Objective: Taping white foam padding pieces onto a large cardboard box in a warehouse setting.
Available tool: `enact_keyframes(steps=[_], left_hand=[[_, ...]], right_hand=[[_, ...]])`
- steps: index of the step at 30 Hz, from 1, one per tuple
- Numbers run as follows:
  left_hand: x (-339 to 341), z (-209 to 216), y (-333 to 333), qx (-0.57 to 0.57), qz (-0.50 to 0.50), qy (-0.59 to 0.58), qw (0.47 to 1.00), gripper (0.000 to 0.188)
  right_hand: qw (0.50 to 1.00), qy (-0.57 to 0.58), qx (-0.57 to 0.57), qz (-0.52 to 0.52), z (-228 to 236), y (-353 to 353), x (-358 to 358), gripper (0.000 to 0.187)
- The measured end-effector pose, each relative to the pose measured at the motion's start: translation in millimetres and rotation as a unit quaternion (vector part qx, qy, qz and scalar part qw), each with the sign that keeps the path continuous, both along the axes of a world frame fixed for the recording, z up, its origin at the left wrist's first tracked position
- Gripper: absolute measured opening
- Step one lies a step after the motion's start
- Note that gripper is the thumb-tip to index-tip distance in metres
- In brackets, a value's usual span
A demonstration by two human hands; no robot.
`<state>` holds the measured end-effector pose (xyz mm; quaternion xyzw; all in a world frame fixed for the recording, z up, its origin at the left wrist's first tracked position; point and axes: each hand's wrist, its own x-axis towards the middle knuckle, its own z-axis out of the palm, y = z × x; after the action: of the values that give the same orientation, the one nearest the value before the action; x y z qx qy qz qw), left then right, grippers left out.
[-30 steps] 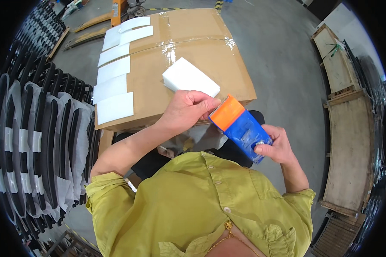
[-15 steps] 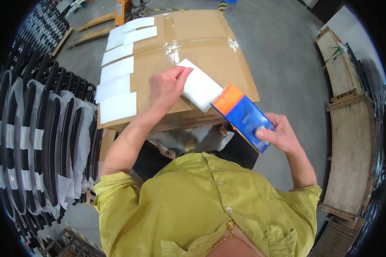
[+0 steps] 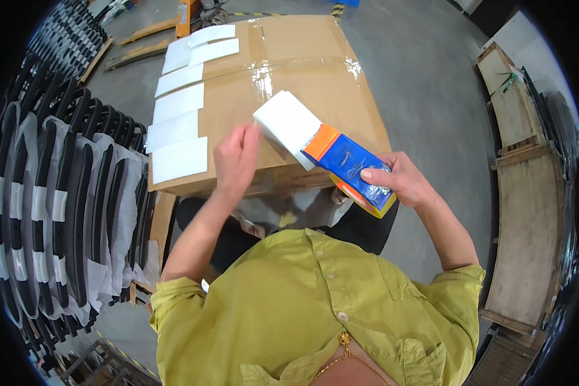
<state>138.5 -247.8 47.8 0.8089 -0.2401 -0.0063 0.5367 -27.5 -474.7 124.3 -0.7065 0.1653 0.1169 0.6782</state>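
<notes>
With the right hand [image 3: 402, 180] clasping the tape dispenser [image 3: 354, 161] across the near edge of the box [image 3: 360, 106], mind its teeth [image 3: 311, 137]; left hand [image 3: 235, 157] curled, contents unclear.

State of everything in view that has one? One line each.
Left hand: fingers curled together; can't tell if holding tape
Right hand: gripping the dispenser
Tape dispenser: held tilted, orange end overlapping the white stack in view; contact unclear
White stack: lying on the carton
White sheets: flat along carton's left edge, some overlapping
Carton: closed, clear tape across top
Black frames: upright in a row, partly wrapped
</notes>
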Motion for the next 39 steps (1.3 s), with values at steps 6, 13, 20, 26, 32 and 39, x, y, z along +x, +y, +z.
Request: enact_keyframes(steps=[6, 13, 20, 26, 32, 39], left_hand=[[-58, -27, 0, -0.216, -0.165, 0.545, 0.793, 0.061], [-79, -15, -26, -0.394, -0.102, 0.505, 0.761, 0.038], [-52, 9, -21, -0.484, -0.05, 0.371, 0.791, 0.036], [-60, 20, -17, -0.41, -0.128, 0.321, 0.844, 0.028], [-106, 64, -27, -0.25, -0.387, -0.384, 0.8, 0.017], [59, 59, 31, 0.196, -0.02, -0.463, 0.864, 0.044]], right_hand=[[0.999, 0.03, 0.001, 0.022, -6, 12, -20, 0.043], [0.999, 0.027, -0.008, 0.018, -8, 33, -46, 0.036], [0.995, -0.041, -0.081, 0.034, -6, 35, -70, 0.039], [1.0, 0.026, -0.008, -0.01, -16, 23, -75, 0.041], [0.996, 0.058, -0.014, -0.066, -41, 29, -45, 0.032], [0.984, 0.066, 0.094, -0.133, -56, 7, -85, 0.038]])
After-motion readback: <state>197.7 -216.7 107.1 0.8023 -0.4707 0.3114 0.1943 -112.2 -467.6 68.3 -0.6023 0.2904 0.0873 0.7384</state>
